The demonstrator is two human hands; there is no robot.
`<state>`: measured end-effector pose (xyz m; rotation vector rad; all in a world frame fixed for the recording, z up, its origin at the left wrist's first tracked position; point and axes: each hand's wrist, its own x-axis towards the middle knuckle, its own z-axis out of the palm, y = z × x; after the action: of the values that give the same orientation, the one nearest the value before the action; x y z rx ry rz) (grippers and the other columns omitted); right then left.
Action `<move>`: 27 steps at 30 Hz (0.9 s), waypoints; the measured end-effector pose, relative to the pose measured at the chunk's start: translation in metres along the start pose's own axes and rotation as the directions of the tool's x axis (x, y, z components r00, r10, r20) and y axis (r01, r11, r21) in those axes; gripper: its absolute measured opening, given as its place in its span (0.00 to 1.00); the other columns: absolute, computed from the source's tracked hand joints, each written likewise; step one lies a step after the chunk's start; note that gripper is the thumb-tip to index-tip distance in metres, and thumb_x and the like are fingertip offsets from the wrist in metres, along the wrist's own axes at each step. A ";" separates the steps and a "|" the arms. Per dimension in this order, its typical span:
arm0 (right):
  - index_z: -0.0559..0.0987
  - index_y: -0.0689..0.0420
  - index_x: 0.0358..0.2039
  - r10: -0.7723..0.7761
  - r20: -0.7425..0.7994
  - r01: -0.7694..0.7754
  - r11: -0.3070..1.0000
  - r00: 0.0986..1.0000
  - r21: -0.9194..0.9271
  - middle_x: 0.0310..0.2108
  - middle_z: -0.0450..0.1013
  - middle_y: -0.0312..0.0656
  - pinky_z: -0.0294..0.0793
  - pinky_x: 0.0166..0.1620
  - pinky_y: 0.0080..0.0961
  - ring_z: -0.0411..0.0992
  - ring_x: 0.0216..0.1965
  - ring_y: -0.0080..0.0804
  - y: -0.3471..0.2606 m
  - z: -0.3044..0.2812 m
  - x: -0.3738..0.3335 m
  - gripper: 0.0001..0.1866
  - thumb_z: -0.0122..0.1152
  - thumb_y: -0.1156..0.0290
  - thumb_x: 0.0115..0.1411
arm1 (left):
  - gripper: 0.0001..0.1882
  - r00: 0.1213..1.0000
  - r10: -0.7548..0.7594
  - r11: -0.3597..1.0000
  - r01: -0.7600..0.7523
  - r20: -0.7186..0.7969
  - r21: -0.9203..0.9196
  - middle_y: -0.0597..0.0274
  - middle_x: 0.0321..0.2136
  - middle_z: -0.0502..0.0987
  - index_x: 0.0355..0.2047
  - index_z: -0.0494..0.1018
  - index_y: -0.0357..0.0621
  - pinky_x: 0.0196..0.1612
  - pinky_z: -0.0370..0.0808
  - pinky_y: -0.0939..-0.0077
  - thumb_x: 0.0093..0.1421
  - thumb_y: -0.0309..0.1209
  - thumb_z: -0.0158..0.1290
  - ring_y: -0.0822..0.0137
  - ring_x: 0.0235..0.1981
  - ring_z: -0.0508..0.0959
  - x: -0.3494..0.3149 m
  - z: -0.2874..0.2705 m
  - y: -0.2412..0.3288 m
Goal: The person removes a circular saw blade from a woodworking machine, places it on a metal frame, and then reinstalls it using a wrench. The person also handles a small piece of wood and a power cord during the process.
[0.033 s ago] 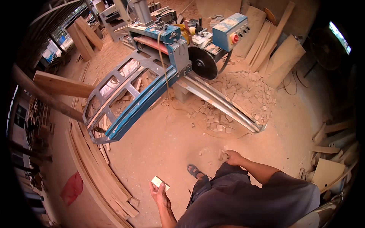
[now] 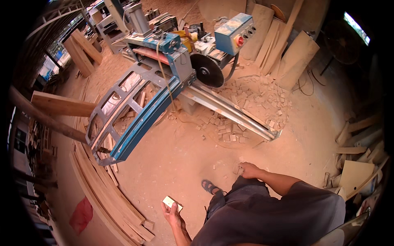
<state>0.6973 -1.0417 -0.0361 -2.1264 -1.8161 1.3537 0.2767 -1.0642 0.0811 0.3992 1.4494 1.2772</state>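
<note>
My left hand (image 2: 174, 215) is closed around a small pale yellow rectangular block (image 2: 171, 203), held above the floor with the thumb on its near side. A small dark spot shows on its upper face. Beside my right thigh, my right hand (image 2: 248, 170) has its fingers curled. A small brownish piece (image 2: 237, 169) shows just left of those fingertips; whether they grip it or it lies on the floor behind, I cannot tell.
Ahead stands a blue and grey saw machine (image 2: 154, 106) with a round toothed blade (image 2: 207, 70) and a control box (image 2: 234, 33). Wood offcuts (image 2: 230, 133) litter the floor. Long boards (image 2: 108, 192) lie at left, near a red cloth (image 2: 81, 215). Scrap wood (image 2: 357, 176) is piled at right.
The view has shifted slightly, so the machine and control box appear farther left. My left hand still holds the pale block; both hands stay in nearly the same place.
</note>
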 end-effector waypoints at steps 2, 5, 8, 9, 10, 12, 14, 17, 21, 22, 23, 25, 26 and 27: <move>0.72 0.60 0.58 -0.085 0.045 0.088 0.994 0.995 -0.061 0.55 0.71 0.59 0.69 0.59 0.41 0.68 0.59 0.54 0.006 -0.007 -0.013 0.33 0.57 0.74 0.47 | 0.34 1.000 0.000 0.998 0.000 0.004 0.056 0.56 0.41 0.74 0.65 0.58 0.41 0.34 0.79 0.67 0.59 0.26 0.56 0.63 0.37 0.78 -0.017 0.002 -0.008; 0.72 0.57 0.60 -0.102 0.076 0.108 0.991 0.992 -0.078 0.54 0.71 0.57 0.70 0.57 0.42 0.70 0.56 0.55 0.042 -0.021 -0.035 0.33 0.57 0.71 0.50 | 0.24 1.000 0.031 0.994 -0.030 0.000 0.103 0.58 0.34 0.74 0.58 0.65 0.42 0.25 0.77 0.67 0.63 0.36 0.52 0.63 0.29 0.78 -0.047 0.035 -0.012; 0.72 0.58 0.59 -0.066 -0.005 0.066 0.998 0.998 -0.003 0.54 0.72 0.57 0.70 0.58 0.42 0.70 0.56 0.55 0.070 -0.049 -0.075 0.32 0.55 0.73 0.50 | 0.21 0.990 -0.064 0.996 0.055 0.124 0.070 0.54 0.39 0.77 0.54 0.70 0.40 0.39 0.74 0.61 0.67 0.40 0.51 0.56 0.37 0.77 -0.065 0.038 -0.029; 0.72 0.59 0.59 -0.044 -0.036 0.045 0.999 0.998 0.027 0.54 0.72 0.58 0.70 0.58 0.42 0.70 0.57 0.55 0.085 -0.049 -0.080 0.32 0.54 0.74 0.50 | 0.20 0.977 -0.123 0.992 0.114 0.175 0.056 0.52 0.43 0.78 0.54 0.71 0.40 0.47 0.73 0.57 0.67 0.40 0.51 0.52 0.43 0.77 -0.061 0.025 -0.040; 0.72 0.59 0.59 0.005 -0.091 0.001 0.998 0.996 0.065 0.53 0.72 0.58 0.70 0.58 0.43 0.70 0.57 0.54 0.113 -0.052 -0.096 0.31 0.53 0.75 0.50 | 0.22 0.956 -0.099 0.987 0.059 0.276 0.150 0.60 0.43 0.77 0.56 0.70 0.42 0.47 0.73 0.63 0.69 0.43 0.47 0.61 0.43 0.76 -0.043 0.027 -0.061; 0.73 0.60 0.58 0.156 -0.238 -0.119 0.980 0.959 0.162 0.53 0.73 0.59 0.70 0.59 0.43 0.70 0.57 0.54 0.172 -0.044 -0.134 0.30 0.51 0.76 0.51 | 0.21 0.941 -0.189 0.969 0.132 0.282 0.209 0.60 0.36 0.76 0.52 0.70 0.42 0.36 0.73 0.64 0.69 0.45 0.46 0.62 0.33 0.75 -0.061 0.078 -0.061; 0.73 0.60 0.58 0.308 -0.281 -0.244 0.940 0.909 0.239 0.54 0.73 0.57 0.70 0.59 0.42 0.70 0.58 0.52 0.213 -0.040 -0.182 0.30 0.51 0.76 0.51 | 0.21 0.936 -0.262 0.946 0.201 0.236 0.255 0.60 0.29 0.74 0.49 0.71 0.42 0.25 0.73 0.66 0.68 0.46 0.45 0.62 0.24 0.75 -0.098 0.130 -0.058; 0.74 0.57 0.57 0.524 -0.358 -0.391 0.838 0.773 0.381 0.51 0.76 0.54 0.71 0.58 0.39 0.73 0.55 0.49 0.263 -0.011 -0.250 0.27 0.54 0.72 0.55 | 0.21 0.914 -0.265 0.923 0.148 0.308 0.354 0.60 0.22 0.73 0.41 0.72 0.43 0.19 0.73 0.66 0.69 0.50 0.42 0.61 0.15 0.72 -0.109 0.185 -0.072; 0.76 0.57 0.54 0.744 -0.288 -0.468 0.622 0.603 0.628 0.46 0.79 0.51 0.74 0.55 0.36 0.76 0.51 0.45 0.288 0.043 -0.333 0.25 0.56 0.70 0.53 | 0.21 0.785 -0.339 0.848 0.016 0.519 0.530 0.61 0.22 0.73 0.41 0.72 0.43 0.17 0.74 0.69 0.69 0.49 0.43 0.64 0.14 0.73 -0.116 0.257 -0.077; 0.77 0.56 0.52 0.776 -0.310 -0.478 0.596 0.549 0.645 0.43 0.80 0.52 0.75 0.54 0.36 0.77 0.49 0.46 0.305 0.077 -0.346 0.24 0.56 0.69 0.53 | 0.21 0.744 -0.340 0.821 -0.065 0.576 0.568 0.61 0.22 0.74 0.41 0.72 0.43 0.17 0.74 0.70 0.69 0.49 0.43 0.65 0.14 0.73 -0.114 0.280 -0.086; 0.78 0.56 0.52 0.796 -0.325 -0.479 0.578 0.511 0.661 0.42 0.80 0.52 0.75 0.54 0.36 0.77 0.49 0.46 0.314 0.101 -0.355 0.24 0.56 0.69 0.52 | 0.21 0.697 -0.349 0.785 -0.147 0.626 0.602 0.61 0.22 0.74 0.41 0.72 0.43 0.17 0.74 0.71 0.70 0.49 0.43 0.65 0.14 0.73 -0.115 0.301 -0.093; 0.78 0.56 0.51 0.859 -0.312 -0.487 0.492 0.405 0.721 0.42 0.80 0.52 0.75 0.53 0.36 0.77 0.48 0.47 0.315 0.167 -0.377 0.24 0.55 0.69 0.52 | 0.20 0.623 -0.385 0.749 -0.219 0.680 0.625 0.62 0.24 0.75 0.43 0.72 0.42 0.16 0.74 0.73 0.70 0.47 0.44 0.68 0.14 0.74 -0.125 0.335 -0.104; 0.78 0.56 0.50 0.841 -0.329 -0.519 0.528 0.429 0.672 0.41 0.81 0.51 0.75 0.54 0.36 0.78 0.48 0.47 0.329 0.218 -0.376 0.24 0.54 0.70 0.50 | 0.20 0.589 -0.418 0.723 -0.246 0.692 0.646 0.62 0.24 0.75 0.44 0.72 0.42 0.16 0.74 0.72 0.70 0.47 0.45 0.68 0.14 0.74 -0.127 0.350 -0.113; 0.79 0.56 0.50 0.900 -0.150 -0.538 0.371 0.410 0.757 0.44 0.80 0.50 0.75 0.55 0.36 0.76 0.50 0.47 0.297 0.202 -0.382 0.25 0.52 0.70 0.49 | 0.20 0.576 -0.430 0.692 -0.285 0.695 0.664 0.62 0.25 0.76 0.45 0.72 0.42 0.16 0.74 0.72 0.70 0.47 0.46 0.68 0.14 0.74 -0.129 0.357 -0.116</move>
<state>0.8296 -1.5449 -0.0996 -2.5805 0.0148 0.9438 0.6712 -1.0398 0.1143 1.2783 1.0198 0.2002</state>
